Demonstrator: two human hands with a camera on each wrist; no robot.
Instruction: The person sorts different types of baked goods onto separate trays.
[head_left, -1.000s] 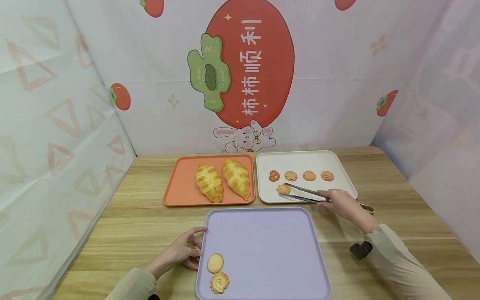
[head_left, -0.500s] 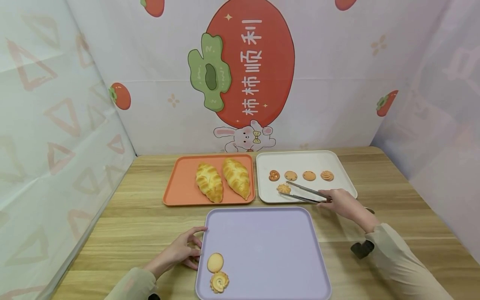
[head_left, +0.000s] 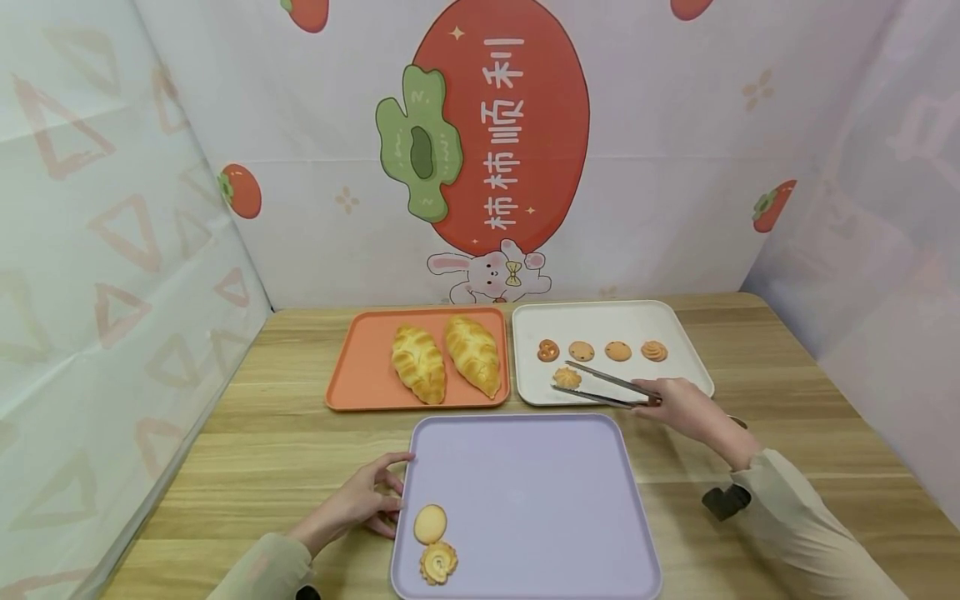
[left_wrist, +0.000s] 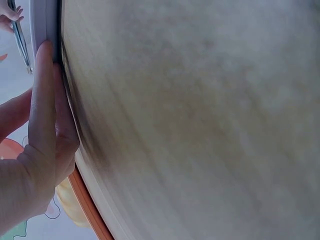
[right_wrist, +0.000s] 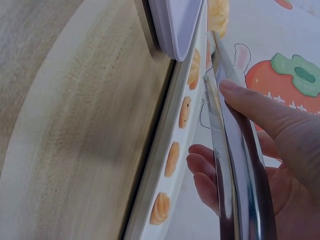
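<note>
- Here, we are seeing the right hand [head_left: 686, 408] pinching a pair of metal tongs [right_wrist: 245, 165] between thumb and fingers, over the near part of a white tray [head_left: 600, 321].
- We are tracing the tongs' long axis roughly crosswise: the tips are pointing to the person's left and slightly away, and the rear end is showing beyond the wrist at the right.
- We are finding the tips parted, one on the far side and one on the near side of a flower-shaped cookie [head_left: 567, 378]; whether either is touching it, we cannot tell.
- Farther back, we are noting a crosswise row: a pretzel-shaped cookie [head_left: 548, 350], two round cookies [head_left: 581, 351] and a swirled cookie [head_left: 654, 351].
- We are observing the left hand [head_left: 363, 504] resting, fingers loosely spread, against the left rim of a lavender tray [head_left: 525, 492]; a plain cookie [head_left: 430, 525] and a ruffled cookie [head_left: 438, 563] are lying near its near-left corner.
- Beside the white tray, we are viewing an orange tray [head_left: 363, 358]; its two breads [head_left: 420, 367] are running lengthwise from far left to near right.
</note>
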